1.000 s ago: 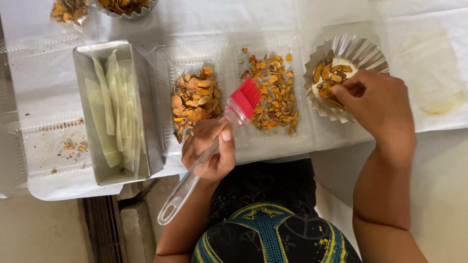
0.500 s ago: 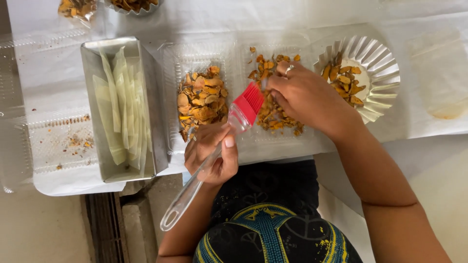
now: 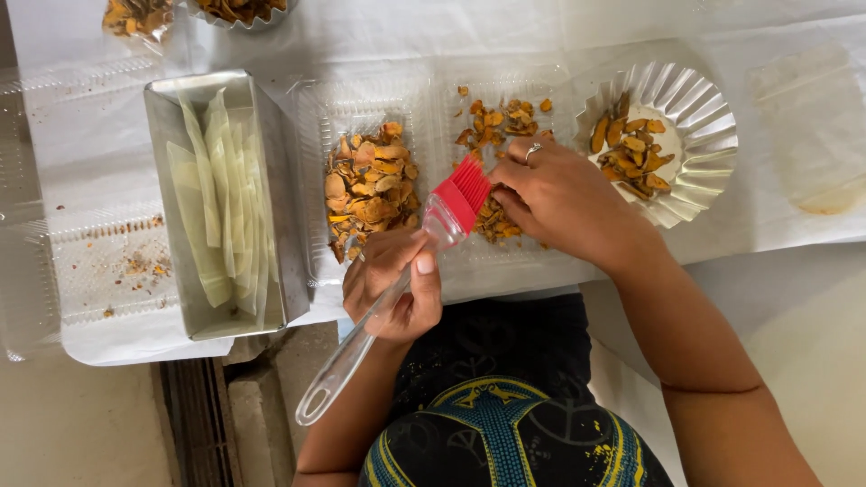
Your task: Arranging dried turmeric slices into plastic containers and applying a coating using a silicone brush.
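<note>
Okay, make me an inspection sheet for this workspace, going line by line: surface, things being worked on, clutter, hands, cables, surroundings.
Surface: white covered table, crumbs at the left.
Job's things: red-bristled brush with clear handle; clear plastic tray with two heaps of orange-brown pieces; fluted foil cup holding more pieces.
Clutter: metal tin of pale strips; empty clear tray with crumbs; two more cups of pieces at the top edge.
Hands: left hand grips the brush handle; right hand, ring on one finger, picks at the right heap.
Cables: nothing seen.
Surroundings: floor grate below the table.
</note>
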